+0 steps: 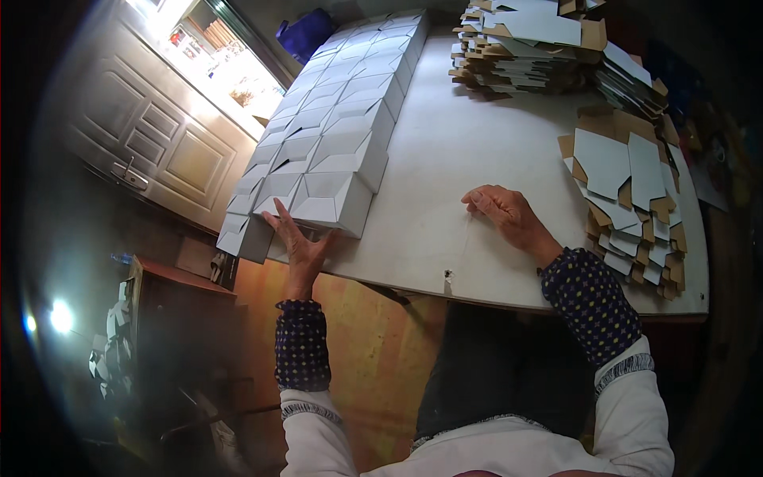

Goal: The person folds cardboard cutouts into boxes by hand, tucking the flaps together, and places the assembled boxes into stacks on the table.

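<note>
Folded white cardboard boxes [350, 119] stand side by side in rows along the table's left side. My left hand [300, 246] is at their near end, fingers spread against the front of the nearest box [326, 199]. The thumb points right along that box's lower edge. Over the bare middle of the white table [425, 230], my right hand [509, 216] is loosely closed, thumb against the curled fingers. Nothing shows in it, and it is apart from the boxes.
Flat, unfolded box blanks [628, 191], white and brown, lie in a pile at the table's right. Taller stacks of blanks [524, 48] stand at the far right. A blue object [306, 33] is behind the boxes. Left of the table are a panelled door [159, 127] and a brown cabinet [183, 318].
</note>
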`<action>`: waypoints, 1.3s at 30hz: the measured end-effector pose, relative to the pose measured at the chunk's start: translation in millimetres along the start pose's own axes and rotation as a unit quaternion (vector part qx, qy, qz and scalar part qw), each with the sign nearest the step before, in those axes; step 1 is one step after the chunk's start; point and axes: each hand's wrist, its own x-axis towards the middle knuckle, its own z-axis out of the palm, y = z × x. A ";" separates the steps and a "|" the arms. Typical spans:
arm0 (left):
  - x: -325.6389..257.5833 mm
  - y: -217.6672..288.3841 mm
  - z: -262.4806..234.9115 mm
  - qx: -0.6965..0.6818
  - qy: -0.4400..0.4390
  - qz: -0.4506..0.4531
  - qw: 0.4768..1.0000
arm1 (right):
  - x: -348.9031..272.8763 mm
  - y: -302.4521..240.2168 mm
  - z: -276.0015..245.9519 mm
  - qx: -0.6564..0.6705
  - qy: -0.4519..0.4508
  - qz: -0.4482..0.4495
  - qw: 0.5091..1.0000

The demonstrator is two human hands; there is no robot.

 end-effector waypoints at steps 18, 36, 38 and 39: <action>-1.4 -9.5 3.8 0.031 0.012 0.023 0.999 | -2.9 1.2 2.5 -0.002 0.000 -0.016 1.000; -48.2 24.2 14.0 0.048 0.111 0.051 0.991 | -13.1 17.7 -4.7 -0.092 0.162 -0.154 0.970; -48.4 14.1 8.5 0.066 0.124 0.052 0.989 | -20.5 -0.5 -7.8 -0.132 0.202 -0.198 0.950; -53.5 17.2 13.8 0.059 0.118 0.082 0.988 | -33.8 -7.8 -17.2 -0.149 0.220 -0.214 0.940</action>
